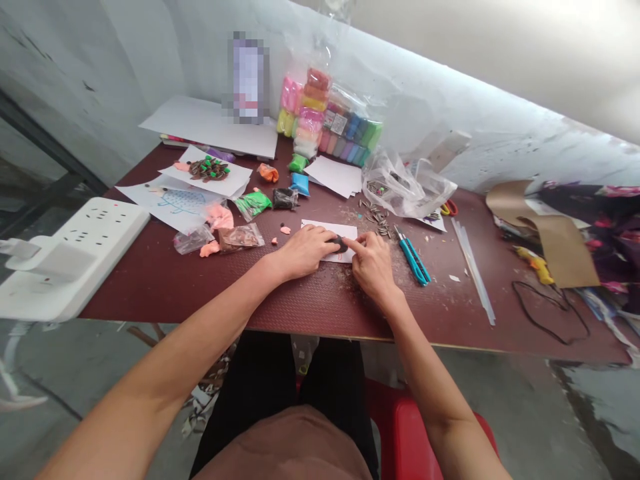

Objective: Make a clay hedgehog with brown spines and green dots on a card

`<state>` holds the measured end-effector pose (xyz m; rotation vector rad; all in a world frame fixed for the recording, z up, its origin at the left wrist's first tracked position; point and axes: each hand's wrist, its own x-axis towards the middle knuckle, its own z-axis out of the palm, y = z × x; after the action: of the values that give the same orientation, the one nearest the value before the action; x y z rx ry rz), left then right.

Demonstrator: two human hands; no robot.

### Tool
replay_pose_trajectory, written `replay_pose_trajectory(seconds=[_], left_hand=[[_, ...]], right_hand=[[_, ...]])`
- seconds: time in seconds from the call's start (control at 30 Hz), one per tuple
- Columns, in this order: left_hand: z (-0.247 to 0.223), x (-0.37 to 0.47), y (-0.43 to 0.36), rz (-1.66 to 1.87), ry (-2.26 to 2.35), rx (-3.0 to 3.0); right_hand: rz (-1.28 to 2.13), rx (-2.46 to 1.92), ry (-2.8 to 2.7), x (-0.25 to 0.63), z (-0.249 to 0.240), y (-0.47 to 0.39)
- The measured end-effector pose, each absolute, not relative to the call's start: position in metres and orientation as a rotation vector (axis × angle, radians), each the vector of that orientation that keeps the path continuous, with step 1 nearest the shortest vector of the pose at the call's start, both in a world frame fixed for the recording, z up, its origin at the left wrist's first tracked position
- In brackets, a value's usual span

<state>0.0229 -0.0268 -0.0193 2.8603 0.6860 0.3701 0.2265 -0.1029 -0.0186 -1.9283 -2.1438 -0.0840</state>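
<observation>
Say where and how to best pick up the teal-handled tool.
Probably mid-handle, with the right hand coming from above and the near side: the teal-handled tool lies flat, its long handle slanting toward the table's near edge, its narrow tip pointing away.

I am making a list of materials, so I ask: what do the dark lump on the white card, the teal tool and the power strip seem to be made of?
Dark lump: probably matt modelling clay; it looks soft and shapeless, but is partly hidden.
Teal tool: likely plastic, from its bright, even colour; the thin tip may be metal.
Power strip: hard white plastic, smooth with moulded edges.
</observation>
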Motion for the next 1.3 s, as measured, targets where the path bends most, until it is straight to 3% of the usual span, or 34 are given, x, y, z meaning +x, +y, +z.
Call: replay_pose_trajectory(seconds=[0.23, 0.43, 0.93, 1.17, 1.3], left_hand=[[-0.018, 0.022, -0.029, 0.41, 0.718, 2.831], [-0.017, 0.021, -0.027, 0.398, 0.707, 2.805], [-0.016, 0.02, -0.031, 0.344, 0.742, 2.815], [-0.016, 0.019, -0.026, 0.508, 0.705, 2.724], [-0.009, 0.012, -0.019, 0.562, 0.916, 2.677]], right_hand=[[-0.082, -1.949, -2.174, 0.223, -0.019, -0.1], [0.125, -1.847, -2.008, 0.232, -0.021, -0.095], [-0.012, -1.934, -2.105, 0.223, -0.017, -0.082], [-0.006, -1.857, -2.214, 0.22, -0.013, -0.084], [0.009, -1.888, -2.223, 0.217, -0.015, -0.083]])
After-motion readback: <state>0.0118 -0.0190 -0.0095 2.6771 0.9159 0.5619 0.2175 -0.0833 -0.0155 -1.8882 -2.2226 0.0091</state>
